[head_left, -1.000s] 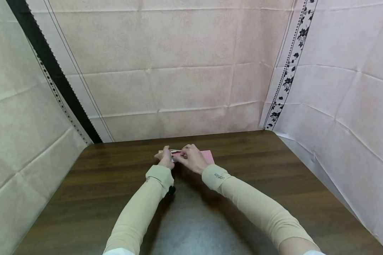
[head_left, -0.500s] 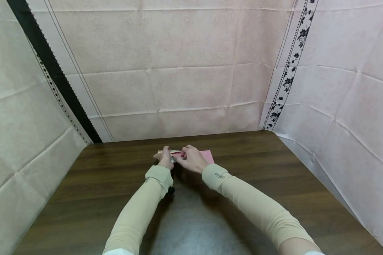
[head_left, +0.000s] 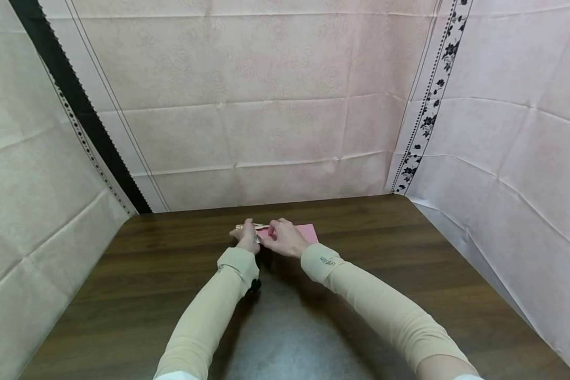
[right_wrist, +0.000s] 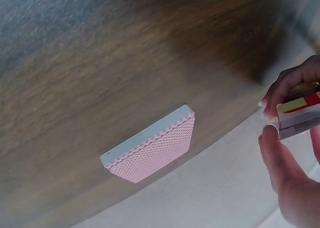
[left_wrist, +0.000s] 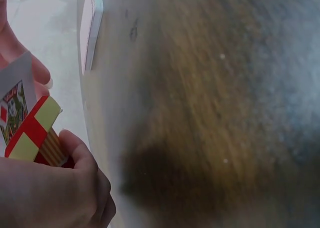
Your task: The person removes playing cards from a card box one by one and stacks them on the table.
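Observation:
In the left wrist view, my left hand (left_wrist: pixel 60 193) grips a small red-and-yellow card box (left_wrist: pixel 32 133) with a striped edge. A playing card (left_wrist: pixel 15 110) with a red diamond and a court figure stands against the box. Beside it are the fingers of my right hand (head_left: pixel 287 240), which seem to pinch the card's far side; the exact contact is hidden. In the head view, my left hand (head_left: pixel 248 237) is close to the right, with a pink patterned back showing between them. The right wrist view also shows the box (right_wrist: pixel 300 104), the left hand's fingers above and my right hand (right_wrist: pixel 295 185) below.
A pink-patterned deck of cards (right_wrist: pixel 155 150) lies on the brown wood-look table (head_left: pixel 361 295), just right of my right hand. Pale cloth walls (head_left: pixel 275 121) enclose the table at the back and both sides.
Both hands stay in nearly the same place. Between them, the pink patterned piece shifts slightly in tilt, and the right hand's fingers move a little. The deck at the right stays still.

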The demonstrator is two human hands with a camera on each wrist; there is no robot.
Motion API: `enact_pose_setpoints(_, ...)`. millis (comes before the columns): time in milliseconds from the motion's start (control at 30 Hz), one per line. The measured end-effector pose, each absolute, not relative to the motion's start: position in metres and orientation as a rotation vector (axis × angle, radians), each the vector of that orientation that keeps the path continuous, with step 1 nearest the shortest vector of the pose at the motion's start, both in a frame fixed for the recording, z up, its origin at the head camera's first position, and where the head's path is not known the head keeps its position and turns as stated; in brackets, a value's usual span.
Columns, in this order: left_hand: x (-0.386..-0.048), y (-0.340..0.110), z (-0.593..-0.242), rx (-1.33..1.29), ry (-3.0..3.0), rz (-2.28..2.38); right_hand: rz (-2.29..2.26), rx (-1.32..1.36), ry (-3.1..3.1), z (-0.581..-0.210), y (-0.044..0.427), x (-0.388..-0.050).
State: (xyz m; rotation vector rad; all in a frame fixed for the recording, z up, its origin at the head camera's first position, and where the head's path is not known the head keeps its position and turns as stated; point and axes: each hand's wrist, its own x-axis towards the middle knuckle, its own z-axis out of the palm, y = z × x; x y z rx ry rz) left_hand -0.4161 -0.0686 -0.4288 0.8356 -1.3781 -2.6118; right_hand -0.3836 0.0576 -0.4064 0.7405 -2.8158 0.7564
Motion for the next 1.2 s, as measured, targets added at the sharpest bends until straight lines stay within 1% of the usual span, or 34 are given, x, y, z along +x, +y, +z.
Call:
enact_pose_setpoints(300,-0.416,-0.078,-0.432,0.890,-1.381,-2.574,0.783,0.776,-2.938,-0.406,0.063,-0.382)
enact_pose_setpoints(600,-0.418,-0.086,-0.432,0.963,-1.332,-2.480,0.737,0.725,-2.851,-0.411,0.070,-0.385)
enact_pose_setpoints(733,-0.417,-0.087,-0.432,0.949,-1.341,-2.506,0.676,0.614,-2.786,-0.412,0.074,-0.389)
enact_pose_setpoints(1000,-0.417,-0.086,-0.431,0.930,-1.350,-2.533,0.453,0.239,-2.770,-0.421,0.087,-0.399)
enact_pose_setpoints(1200,-0.418,-0.085,-0.430,0.945,-1.363,-2.509,0.439,0.105,-2.765,-0.427,0.094,-0.406)
